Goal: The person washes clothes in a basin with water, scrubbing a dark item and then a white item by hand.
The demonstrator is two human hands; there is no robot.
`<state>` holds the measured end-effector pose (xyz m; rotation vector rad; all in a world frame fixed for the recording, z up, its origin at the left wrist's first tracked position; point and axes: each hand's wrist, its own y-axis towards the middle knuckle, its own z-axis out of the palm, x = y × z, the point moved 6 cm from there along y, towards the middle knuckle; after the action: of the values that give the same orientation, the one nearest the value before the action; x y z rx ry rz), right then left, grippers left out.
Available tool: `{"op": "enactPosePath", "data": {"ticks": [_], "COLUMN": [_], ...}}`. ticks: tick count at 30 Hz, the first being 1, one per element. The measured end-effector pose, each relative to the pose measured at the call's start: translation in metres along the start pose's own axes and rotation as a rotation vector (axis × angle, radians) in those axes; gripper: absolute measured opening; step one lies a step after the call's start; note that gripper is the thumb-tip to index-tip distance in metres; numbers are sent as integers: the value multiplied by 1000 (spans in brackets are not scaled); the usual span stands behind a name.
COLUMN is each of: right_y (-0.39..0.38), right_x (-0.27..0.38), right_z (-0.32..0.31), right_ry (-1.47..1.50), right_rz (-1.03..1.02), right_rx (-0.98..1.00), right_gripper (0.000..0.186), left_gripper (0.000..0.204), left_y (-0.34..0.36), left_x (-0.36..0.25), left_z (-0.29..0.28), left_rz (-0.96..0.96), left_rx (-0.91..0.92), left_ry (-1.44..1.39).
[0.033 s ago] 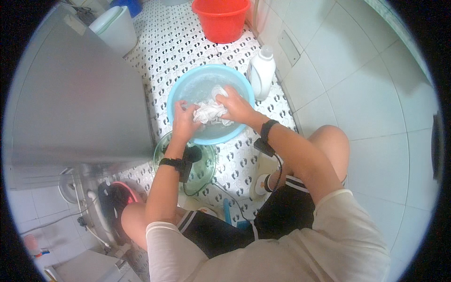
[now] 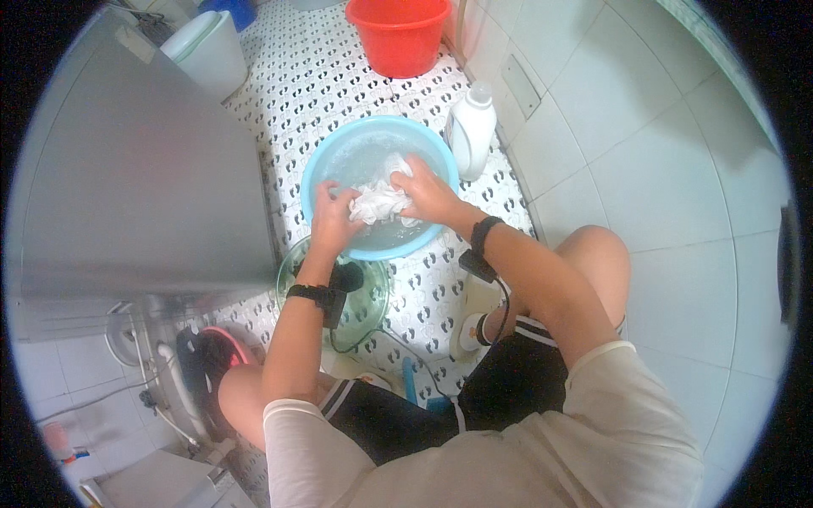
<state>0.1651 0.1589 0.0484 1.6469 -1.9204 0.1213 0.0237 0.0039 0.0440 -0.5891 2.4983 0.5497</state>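
A light-blue basin (image 2: 312, 151) of sudsy water stands on the floor in front of me. Over the water is a bunched, wet white cloth (image 2: 378, 203), its exact kind hidden by the folds. My left hand (image 2: 333, 218) grips the cloth's left side, fingers curled. On the other side, my right hand (image 2: 423, 193) closes round the cloth, with a loose part rising past the thumb. A white bottle (image 2: 472, 135) with a handle stands upright, close by the basin's right rim.
Nearer me, a clear greenish bowl (image 2: 368, 309) holds something dark. Farther off stand a red bucket (image 2: 400, 42) and a white bin (image 2: 207, 55). A grey cabinet-like panel (image 2: 152, 169) rises at left, a tiled wall (image 2: 660, 169) at right. Cables hang from both wrist straps.
The white cloth shifts slightly between my hands, and its loose upper part changes shape. Both hands keep their hold.
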Motion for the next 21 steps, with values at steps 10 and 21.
{"op": "enactPosePath", "data": {"ticks": [10,21], "right_y": [-7,3], "right_x": [-42,-54], "right_z": [12,50], "right_ry": [344,-128], "right_rz": [421,223], "right_rx": [220,260], "right_gripper": [69,137], "left_gripper": [80,131], "left_y": [9,17], "left_x": [5,24], "left_z": [13,42], "left_rz": [-166,-96], "left_rx": [333,401], "left_ry": [243,269]}}
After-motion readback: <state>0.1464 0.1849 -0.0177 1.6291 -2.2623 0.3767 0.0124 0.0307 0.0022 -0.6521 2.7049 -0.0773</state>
